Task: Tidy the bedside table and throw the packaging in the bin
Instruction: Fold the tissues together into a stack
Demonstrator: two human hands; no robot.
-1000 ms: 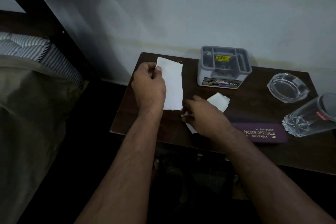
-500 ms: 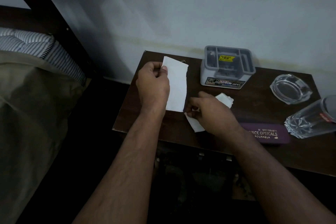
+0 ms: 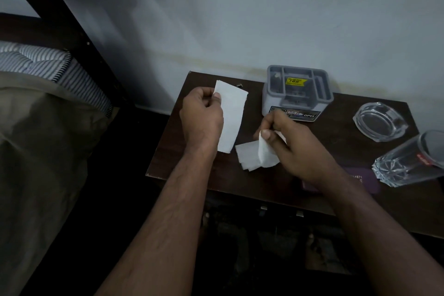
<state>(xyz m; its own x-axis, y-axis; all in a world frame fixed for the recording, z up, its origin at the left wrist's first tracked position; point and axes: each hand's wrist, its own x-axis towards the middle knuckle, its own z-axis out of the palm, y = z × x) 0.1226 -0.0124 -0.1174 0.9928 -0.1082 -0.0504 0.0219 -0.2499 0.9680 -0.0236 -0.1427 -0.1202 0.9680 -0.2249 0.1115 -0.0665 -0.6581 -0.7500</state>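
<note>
- The left hand [image 3: 200, 118] pinches a long white paper strip [image 3: 231, 118] by its upper left edge, thumb on top, above the dark wooden bedside table [image 3: 211, 175].
- The right hand [image 3: 293, 144], just right of that strip, clamps a crumpled white paper scrap [image 3: 265, 154] between thumb and fingers; a flat white piece [image 3: 247, 156] lies beneath.
- Beyond this grip stands a grey plastic organiser box [image 3: 298, 91]; further right, a clear glass ashtray [image 3: 380, 121] and a toppled clear glass tumbler [image 3: 413, 161].

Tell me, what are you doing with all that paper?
A person is clearing a dark bedside table. The left hand holds up a long white paper strip. The right hand pinches crumpled white paper scraps low over the tabletop. A grey organiser box, a glass ashtray and a tipped drinking glass remain there.
</note>
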